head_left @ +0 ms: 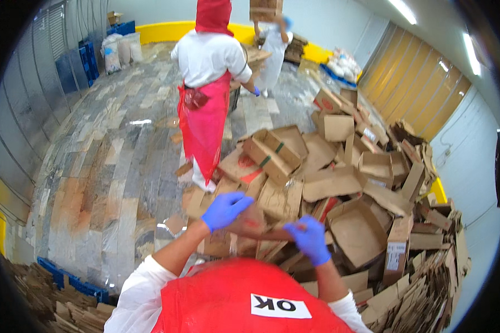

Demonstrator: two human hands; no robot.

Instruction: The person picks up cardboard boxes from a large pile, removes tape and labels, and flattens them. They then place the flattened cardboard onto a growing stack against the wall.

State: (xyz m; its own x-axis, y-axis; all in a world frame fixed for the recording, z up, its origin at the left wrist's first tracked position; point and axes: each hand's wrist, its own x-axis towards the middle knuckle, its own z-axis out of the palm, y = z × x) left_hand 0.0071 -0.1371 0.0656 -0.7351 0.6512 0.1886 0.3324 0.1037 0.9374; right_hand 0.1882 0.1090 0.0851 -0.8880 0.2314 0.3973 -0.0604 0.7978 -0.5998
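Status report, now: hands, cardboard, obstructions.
Right hand closed on a blurred cardboard piece. Left hand close to the piece, grip unclear. Loose cardboard pile crowding ahead and to the right.

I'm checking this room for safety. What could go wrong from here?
1. The left hand and right hand are over loosely heaped boxes, many tilted on one another; disturbing one might make others slide.
2. A co-worker in a red apron stands at the heap's edge, with cardboard close to their feet, so they could trip.
3. The floor shines in places and may be slippery.
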